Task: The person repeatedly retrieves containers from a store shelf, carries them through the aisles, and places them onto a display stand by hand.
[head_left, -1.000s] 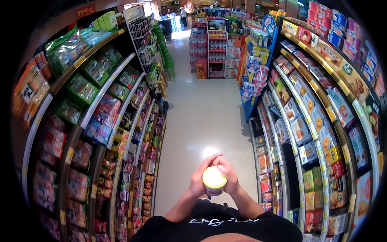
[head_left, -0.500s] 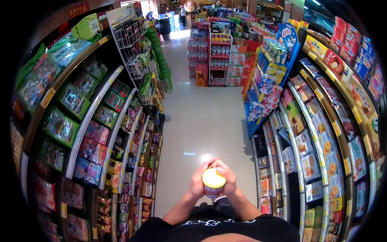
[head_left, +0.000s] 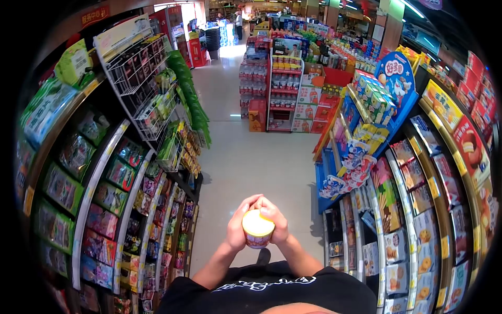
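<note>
A small round tub with a yellow-rimmed pale lid [head_left: 258, 224] is held upright in front of my chest, its printed side facing me. Around its left side my left hand [head_left: 238, 225] is closed. My right hand [head_left: 277, 220] wraps the other side, with the thumb near the lid's edge. The fingers of both hands meet at the far side of the tub, where their tips are partly hidden. What the tub contains cannot be seen.
Shelves of bagged snacks [head_left: 63, 186] line the left, with a wire rack [head_left: 128, 68] beyond. Boxed biscuits [head_left: 396, 246] fill the right shelves, past which stands a blue display stand [head_left: 327, 183]. Ahead, a drinks display [head_left: 284, 78] stands on the pale tiled floor [head_left: 225, 162].
The racks and displays ahead appear closer as I move forward along the aisle. Both hands stay around the tub, which now sits slightly further left and higher in view.
</note>
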A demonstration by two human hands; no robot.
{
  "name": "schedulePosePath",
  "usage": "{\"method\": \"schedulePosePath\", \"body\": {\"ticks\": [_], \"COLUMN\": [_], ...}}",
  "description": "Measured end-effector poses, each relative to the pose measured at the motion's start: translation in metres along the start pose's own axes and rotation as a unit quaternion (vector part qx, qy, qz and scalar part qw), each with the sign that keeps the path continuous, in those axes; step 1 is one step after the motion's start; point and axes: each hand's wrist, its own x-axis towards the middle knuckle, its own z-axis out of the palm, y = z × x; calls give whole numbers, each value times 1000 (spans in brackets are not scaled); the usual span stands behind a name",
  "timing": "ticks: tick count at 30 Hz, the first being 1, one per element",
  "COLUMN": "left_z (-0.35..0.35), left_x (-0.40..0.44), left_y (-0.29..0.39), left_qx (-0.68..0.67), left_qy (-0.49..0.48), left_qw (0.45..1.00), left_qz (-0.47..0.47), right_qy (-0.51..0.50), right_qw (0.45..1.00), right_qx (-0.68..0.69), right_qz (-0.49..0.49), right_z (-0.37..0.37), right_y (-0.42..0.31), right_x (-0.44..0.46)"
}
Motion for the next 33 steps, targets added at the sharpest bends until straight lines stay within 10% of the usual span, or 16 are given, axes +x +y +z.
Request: {"method": "schedulePosePath", "body": {"ticks": [33], "left_z": [-143], "left_x": [648], "left_y": [-48], "left_qx": [-9], "left_qy": [-21], "left_qw": [993], "left_qz": [-117], "right_qy": [75], "right_qw": [996], "right_qx": [15], "right_qz": [34], "right_z": [-307], "right_y": [-26], "right_x": [569]}}
